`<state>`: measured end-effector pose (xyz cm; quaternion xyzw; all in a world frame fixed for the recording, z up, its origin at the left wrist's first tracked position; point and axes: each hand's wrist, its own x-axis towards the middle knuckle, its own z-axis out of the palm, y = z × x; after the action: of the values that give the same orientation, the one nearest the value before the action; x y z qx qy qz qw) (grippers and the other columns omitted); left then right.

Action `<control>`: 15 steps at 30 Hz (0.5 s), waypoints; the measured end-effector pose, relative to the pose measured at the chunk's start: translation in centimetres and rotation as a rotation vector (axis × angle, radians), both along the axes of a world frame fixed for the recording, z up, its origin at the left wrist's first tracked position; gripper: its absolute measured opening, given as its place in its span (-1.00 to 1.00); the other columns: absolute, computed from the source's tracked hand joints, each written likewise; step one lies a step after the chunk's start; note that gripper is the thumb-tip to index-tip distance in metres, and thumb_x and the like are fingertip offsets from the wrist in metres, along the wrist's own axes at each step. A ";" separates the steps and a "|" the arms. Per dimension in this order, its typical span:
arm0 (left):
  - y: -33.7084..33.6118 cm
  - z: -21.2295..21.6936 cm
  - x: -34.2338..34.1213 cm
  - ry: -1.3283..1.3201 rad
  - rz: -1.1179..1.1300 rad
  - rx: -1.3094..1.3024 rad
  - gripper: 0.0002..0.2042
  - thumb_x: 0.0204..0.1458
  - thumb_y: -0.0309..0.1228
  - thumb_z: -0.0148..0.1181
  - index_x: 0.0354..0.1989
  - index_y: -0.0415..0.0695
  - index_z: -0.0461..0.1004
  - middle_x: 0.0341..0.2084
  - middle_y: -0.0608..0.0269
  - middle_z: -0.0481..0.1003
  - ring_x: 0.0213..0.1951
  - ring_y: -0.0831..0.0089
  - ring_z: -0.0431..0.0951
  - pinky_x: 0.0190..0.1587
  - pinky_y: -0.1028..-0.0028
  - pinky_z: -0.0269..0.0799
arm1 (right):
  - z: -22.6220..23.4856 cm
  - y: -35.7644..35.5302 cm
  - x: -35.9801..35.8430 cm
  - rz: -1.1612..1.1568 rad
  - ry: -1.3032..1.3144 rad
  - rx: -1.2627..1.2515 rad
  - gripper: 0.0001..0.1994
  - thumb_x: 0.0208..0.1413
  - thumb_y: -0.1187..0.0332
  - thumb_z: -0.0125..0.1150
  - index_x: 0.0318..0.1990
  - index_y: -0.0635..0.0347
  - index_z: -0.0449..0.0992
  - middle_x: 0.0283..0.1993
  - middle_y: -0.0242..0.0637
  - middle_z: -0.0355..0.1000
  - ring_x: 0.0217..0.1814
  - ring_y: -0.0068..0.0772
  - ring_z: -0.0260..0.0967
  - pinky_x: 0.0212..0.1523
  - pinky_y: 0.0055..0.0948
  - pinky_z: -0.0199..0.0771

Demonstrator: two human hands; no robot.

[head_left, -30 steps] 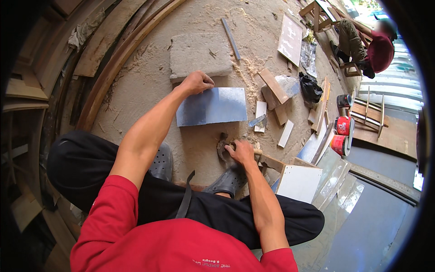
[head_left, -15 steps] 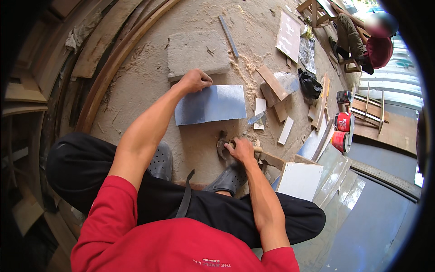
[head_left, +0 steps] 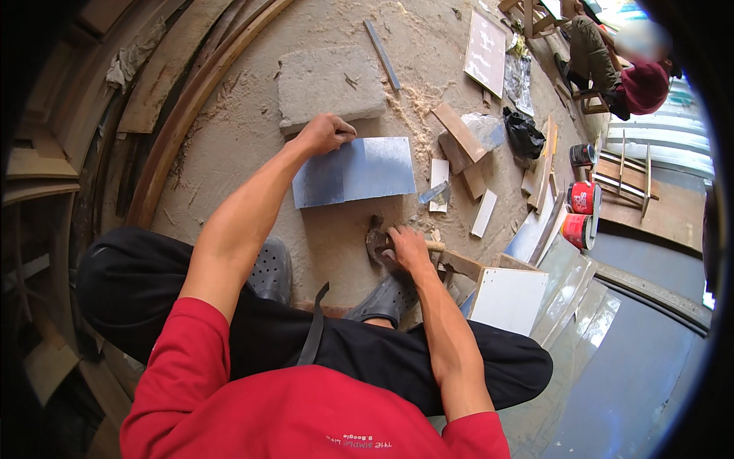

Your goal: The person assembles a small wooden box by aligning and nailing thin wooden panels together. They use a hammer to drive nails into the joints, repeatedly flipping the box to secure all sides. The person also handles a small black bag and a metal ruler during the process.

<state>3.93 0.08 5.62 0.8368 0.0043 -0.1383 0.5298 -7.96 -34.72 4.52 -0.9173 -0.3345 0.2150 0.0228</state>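
Observation:
Before me, a blue-grey flat panel [head_left: 375, 172] is held above the floor, its near edge casting a shadow. My left hand [head_left: 325, 135] pinches the panel's far left edge, fingers closed. Closer to my body, my right hand [head_left: 407, 249] is closed around a hammer near its head. The hammer's dark metal head [head_left: 376, 239] shows left of the fingers, and its pale wooden handle [head_left: 435, 246] sticks out to the right. Part of the handle is hidden under the hand.
A concrete slab [head_left: 330, 86] lies just beyond the panel. Wood offcuts [head_left: 459, 131] and a black plastic bag [head_left: 523, 136] are to the right, near paint cans [head_left: 582, 197]. A white-faced board [head_left: 508, 301] stands by my right knee. Another person [head_left: 644, 84] sits far right.
The panel and my left hand have shifted very slightly. My right hand stays on the hammer, its fingers a little further round it. The seated person has moved slightly.

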 end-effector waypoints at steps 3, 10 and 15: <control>0.2 -0.7 -0.7 -0.133 0.007 -0.009 -0.83 0.08 -0.43 0.28 -0.18 -0.18 0.66 -0.30 0.23 0.61 -0.38 0.47 0.59 -0.28 0.49 0.54 | -0.9 0.0 0.1 0.067 -0.052 -0.064 -0.71 0.08 0.20 0.27 -0.13 0.13 0.42 -0.19 -0.13 0.45 -0.02 -0.08 0.44 -0.06 -0.12 0.39; -0.4 -1.2 -2.3 -0.291 0.066 0.064 -0.84 0.09 -0.41 0.28 -0.19 -0.16 0.66 -0.27 0.23 0.61 -0.24 0.38 0.62 -0.11 0.45 0.52 | 3.2 1.1 0.1 0.035 0.100 -0.040 -0.67 0.10 0.18 0.19 -0.10 0.13 0.31 -0.25 -0.09 0.48 -0.29 0.08 0.53 -0.31 0.02 0.52; -0.4 -0.7 -2.0 -0.202 0.115 0.045 -0.82 0.11 -0.39 0.28 -0.16 -0.17 0.65 -0.31 0.18 0.64 -0.37 0.48 0.59 -0.23 0.45 0.52 | 5.4 2.1 1.3 -0.019 0.118 0.221 -0.66 0.06 0.18 0.22 -0.13 0.13 0.27 -0.31 -0.01 0.50 -0.33 0.17 0.50 -0.32 0.04 0.50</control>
<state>1.97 -0.34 4.95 0.8565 0.0020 -0.0225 0.5157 -6.65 -32.65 9.92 -0.8980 -0.3456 0.2304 0.1452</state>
